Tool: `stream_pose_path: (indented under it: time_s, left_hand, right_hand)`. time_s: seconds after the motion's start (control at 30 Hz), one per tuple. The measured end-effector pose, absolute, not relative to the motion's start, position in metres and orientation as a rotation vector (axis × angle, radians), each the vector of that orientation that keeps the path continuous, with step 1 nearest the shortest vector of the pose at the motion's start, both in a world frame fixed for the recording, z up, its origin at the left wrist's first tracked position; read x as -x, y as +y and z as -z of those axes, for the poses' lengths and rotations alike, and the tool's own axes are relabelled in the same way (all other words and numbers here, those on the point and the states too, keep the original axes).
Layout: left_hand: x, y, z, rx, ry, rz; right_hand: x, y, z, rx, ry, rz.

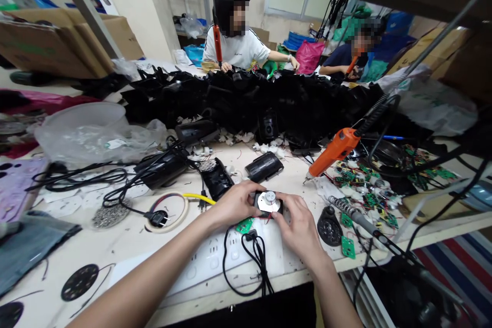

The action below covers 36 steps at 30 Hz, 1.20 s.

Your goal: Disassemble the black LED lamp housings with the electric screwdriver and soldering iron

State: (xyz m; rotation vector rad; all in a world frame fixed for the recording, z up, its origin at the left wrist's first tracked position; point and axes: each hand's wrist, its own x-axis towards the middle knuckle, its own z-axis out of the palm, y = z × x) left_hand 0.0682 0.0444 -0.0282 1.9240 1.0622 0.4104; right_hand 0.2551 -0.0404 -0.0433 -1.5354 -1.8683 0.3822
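Observation:
Between my two hands sits a small black part with a white plate and a round silver motor (270, 197) on top. My left hand (243, 200) grips its left side, fingers bent round the edge. On the opposite side, my right hand (298, 218) closes on it with thumb and fingertips. Thin red wires show at its near edge. Just below lie a green circuit board (245, 225), partly hidden, and a bundled black power cord (261, 261). A black plastic housing (264, 166) rests beyond my hands.
An orange electric screwdriver (333, 152) hangs at the right, above several circuit boards (348, 247). A soldering iron (359, 219) is in its coiled holder. Black housings (315, 97) are heaped along the back. Two co-workers (238, 46) sit beyond. A tape roll (185, 215) lies left.

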Motion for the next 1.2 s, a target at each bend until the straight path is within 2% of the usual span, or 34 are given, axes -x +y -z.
stream_pose_path:
  time_s: [0.43, 0.5, 0.6, 0.67, 0.83, 0.97, 1.2]
  left_hand:
    - [-0.066, 0.043, 0.026, -1.932, 1.014, -0.491]
    - [-0.067, 0.044, 0.026, -1.943, 1.018, -0.517]
    - [-0.071, 0.045, 0.025, -1.985, 0.999, -0.506]
    - [-0.076, 0.045, 0.024, -2.02, 0.972, -0.49]
    - [-0.089, 0.043, 0.022, -2.045, 0.942, -0.469]
    - [-0.086, 0.041, 0.019, -2.067, 0.966, -0.475]
    - [-0.089, 0.022, 0.005, -2.145, 1.002, -0.647]
  right_hand:
    - [-0.257, -0.04, 0.051, 1.514, -1.767, -0.381]
    - [-0.259, -0.04, 0.041, 1.482, -1.623, -0.263]
    - [-0.269, -0.03, 0.018, 1.359, -1.105, 0.058]
    - [-0.279, -0.013, 0.003, 1.279, -0.858, 0.133]
    - [-0.298, 0.03, -0.009, 1.46, -0.93, -0.224]
    - [-0.29, 0.031, -0.009, 1.567, -0.898, -0.204]
    - [-0.246, -0.008, -0.04, 1.131, -0.884, -0.487]
